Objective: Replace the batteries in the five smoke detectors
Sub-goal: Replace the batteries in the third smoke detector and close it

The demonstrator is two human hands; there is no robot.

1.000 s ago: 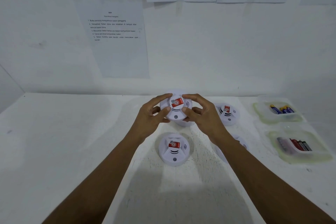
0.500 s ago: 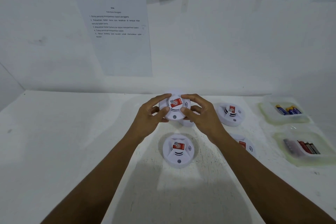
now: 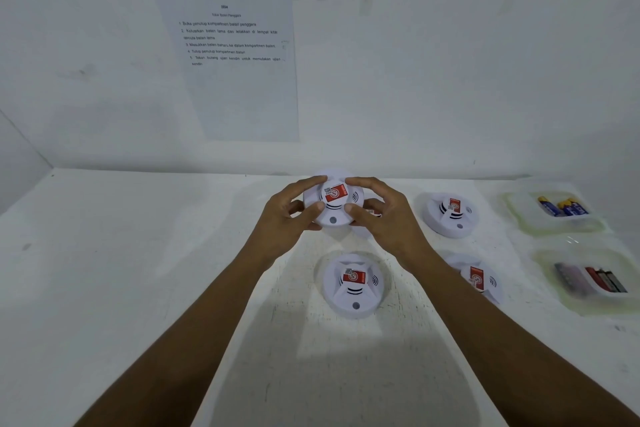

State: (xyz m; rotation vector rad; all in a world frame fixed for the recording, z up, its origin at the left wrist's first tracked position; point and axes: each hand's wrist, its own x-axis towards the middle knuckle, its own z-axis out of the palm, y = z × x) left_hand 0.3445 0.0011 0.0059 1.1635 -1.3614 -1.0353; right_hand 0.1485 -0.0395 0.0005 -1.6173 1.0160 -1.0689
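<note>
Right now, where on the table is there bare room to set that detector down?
The widest bare stretch of table runs from the left wall to the left forearm. A smaller patch lies between the forearms, nearer than the middle detector. The right side is crowded: rear detector, front detector, rear tray and front tray sit close together.

Dim, bluish light — soft blur, wide-angle bowing

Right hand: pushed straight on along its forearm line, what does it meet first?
The smoke detector it grips: right hand points up-left into its rim. Behind that, left hand grips the opposite side. Another detector lies partly hidden under the hands, probably below that line; depth is unclear.
</note>
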